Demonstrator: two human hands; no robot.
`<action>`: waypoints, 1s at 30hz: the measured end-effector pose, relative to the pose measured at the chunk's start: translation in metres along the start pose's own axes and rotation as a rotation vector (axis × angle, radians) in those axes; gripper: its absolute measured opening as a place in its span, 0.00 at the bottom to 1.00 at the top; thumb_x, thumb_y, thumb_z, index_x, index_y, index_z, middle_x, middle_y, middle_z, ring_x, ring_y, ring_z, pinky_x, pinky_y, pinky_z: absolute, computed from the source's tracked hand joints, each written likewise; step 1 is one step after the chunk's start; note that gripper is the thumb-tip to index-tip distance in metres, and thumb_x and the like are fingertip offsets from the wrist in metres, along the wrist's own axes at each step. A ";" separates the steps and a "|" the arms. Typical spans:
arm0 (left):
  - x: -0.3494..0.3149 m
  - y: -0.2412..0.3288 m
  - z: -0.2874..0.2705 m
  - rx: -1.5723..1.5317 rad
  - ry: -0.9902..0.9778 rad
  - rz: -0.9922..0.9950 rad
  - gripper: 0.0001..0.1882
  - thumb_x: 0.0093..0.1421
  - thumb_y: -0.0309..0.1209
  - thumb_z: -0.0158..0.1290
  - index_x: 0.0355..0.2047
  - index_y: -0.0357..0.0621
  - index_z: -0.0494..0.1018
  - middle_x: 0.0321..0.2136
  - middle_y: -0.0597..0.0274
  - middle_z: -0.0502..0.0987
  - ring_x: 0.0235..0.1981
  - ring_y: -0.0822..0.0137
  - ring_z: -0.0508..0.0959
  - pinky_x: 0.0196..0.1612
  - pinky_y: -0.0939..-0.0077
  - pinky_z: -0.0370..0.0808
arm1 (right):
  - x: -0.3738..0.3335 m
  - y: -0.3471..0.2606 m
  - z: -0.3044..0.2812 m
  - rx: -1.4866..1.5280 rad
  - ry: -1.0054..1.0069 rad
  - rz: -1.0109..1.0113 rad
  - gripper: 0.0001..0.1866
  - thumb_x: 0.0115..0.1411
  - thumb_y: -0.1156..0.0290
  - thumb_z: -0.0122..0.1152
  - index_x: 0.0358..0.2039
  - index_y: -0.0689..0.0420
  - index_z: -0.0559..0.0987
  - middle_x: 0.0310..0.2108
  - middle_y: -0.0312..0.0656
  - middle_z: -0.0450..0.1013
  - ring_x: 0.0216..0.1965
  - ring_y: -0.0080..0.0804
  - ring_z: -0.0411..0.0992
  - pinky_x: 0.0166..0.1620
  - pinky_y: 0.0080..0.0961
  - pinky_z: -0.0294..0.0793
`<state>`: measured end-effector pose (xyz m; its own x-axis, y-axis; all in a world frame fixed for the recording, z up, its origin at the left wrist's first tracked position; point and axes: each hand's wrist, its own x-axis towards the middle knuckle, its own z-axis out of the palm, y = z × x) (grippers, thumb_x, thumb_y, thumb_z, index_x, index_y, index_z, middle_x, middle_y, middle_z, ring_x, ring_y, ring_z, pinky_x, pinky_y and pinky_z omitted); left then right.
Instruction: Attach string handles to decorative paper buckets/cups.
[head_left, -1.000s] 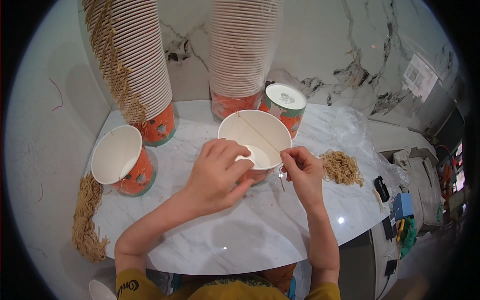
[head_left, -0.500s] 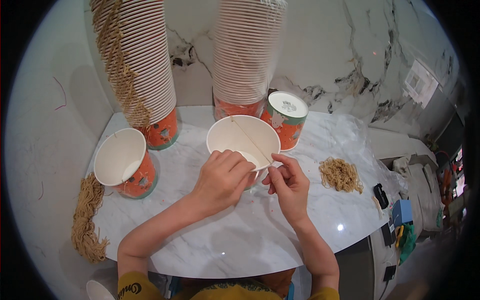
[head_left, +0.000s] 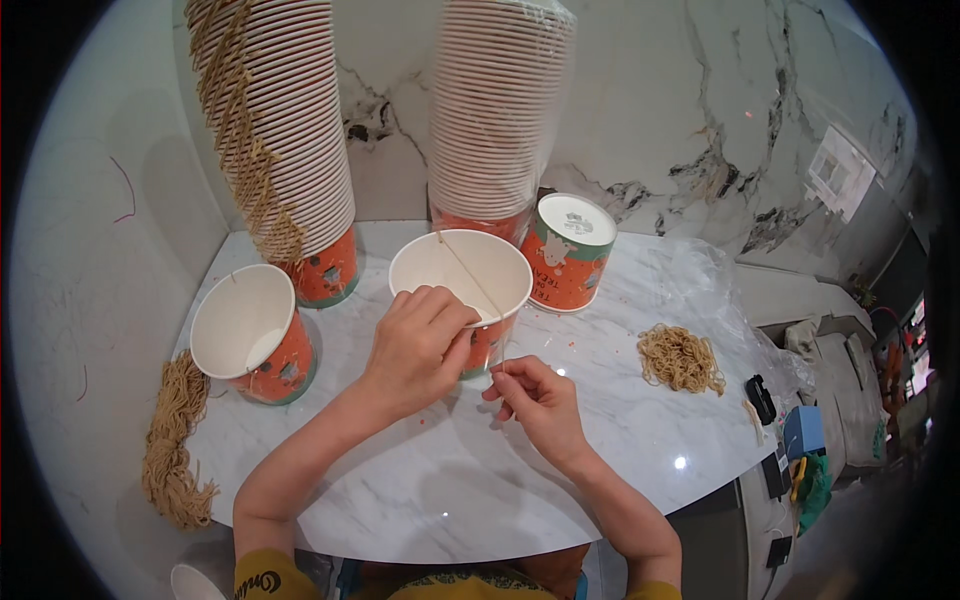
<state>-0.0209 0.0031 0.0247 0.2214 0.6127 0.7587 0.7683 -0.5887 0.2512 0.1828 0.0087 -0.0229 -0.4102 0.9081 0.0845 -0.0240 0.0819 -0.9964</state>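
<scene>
In the middle of the table, my left hand [head_left: 422, 345] is closed on the near rim of a white-lined orange paper bucket [head_left: 415, 265], which tilts slightly toward me. A tan string [head_left: 468, 270] crosses its mouth from the far rim to the near right rim. From there the string drops down the outside to my right hand [head_left: 538, 400], whose thumb and fingers pinch its end below the rim. Left of my hands a second paper bucket [head_left: 235, 315] leans with its mouth toward me; a short bit of string shows at its rim.
Behind stand two tall stacks of paper buckets, one [head_left: 295, 130] with tan strings hanging, the other [head_left: 500, 120] in clear plastic. An upturned bucket [head_left: 570, 265] sits beside them. Tan string lies in a pile [head_left: 682, 358] at right and a bundle [head_left: 175, 440] at the left edge.
The bucket has shifted a little left with my left hand. My right hand has moved down and left, drawing the string end down outside the rim.
</scene>
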 end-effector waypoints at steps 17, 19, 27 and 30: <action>-0.003 0.032 -0.009 -0.061 0.025 0.006 0.11 0.55 0.21 0.61 0.40 0.39 0.78 0.32 0.59 0.76 0.29 0.62 0.77 0.32 0.69 0.72 | 0.003 -0.027 -0.022 0.352 -0.055 0.097 0.09 0.68 0.70 0.61 0.39 0.62 0.82 0.26 0.37 0.77 0.20 0.17 0.68 0.22 0.13 0.64; -0.008 0.042 -0.007 -0.519 -0.182 -0.399 0.12 0.60 0.27 0.60 0.44 0.35 0.78 0.33 0.57 0.79 0.23 0.67 0.77 0.25 0.71 0.72 | 0.002 -0.033 -0.023 0.389 -0.053 0.089 0.09 0.68 0.69 0.61 0.40 0.62 0.82 0.26 0.37 0.77 0.20 0.18 0.69 0.22 0.13 0.65; -0.014 0.036 0.004 -0.838 -0.482 -0.731 0.13 0.65 0.31 0.57 0.43 0.32 0.78 0.26 0.64 0.79 0.22 0.79 0.73 0.27 0.77 0.70 | 0.011 -0.025 -0.030 0.401 0.027 0.121 0.09 0.69 0.68 0.60 0.40 0.62 0.82 0.25 0.37 0.78 0.20 0.19 0.72 0.23 0.14 0.68; -0.006 0.030 -0.004 -0.746 -0.404 -0.685 0.10 0.64 0.30 0.57 0.35 0.33 0.80 0.22 0.65 0.78 0.24 0.77 0.74 0.28 0.77 0.71 | 0.014 -0.021 -0.039 0.415 0.039 0.115 0.09 0.69 0.68 0.61 0.40 0.61 0.82 0.27 0.37 0.79 0.22 0.20 0.74 0.24 0.16 0.69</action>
<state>-0.0013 -0.0205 0.0303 0.1709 0.9802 0.0996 0.2763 -0.1447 0.9501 0.2131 0.0360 -0.0002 -0.3972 0.9171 -0.0345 -0.3481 -0.1853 -0.9190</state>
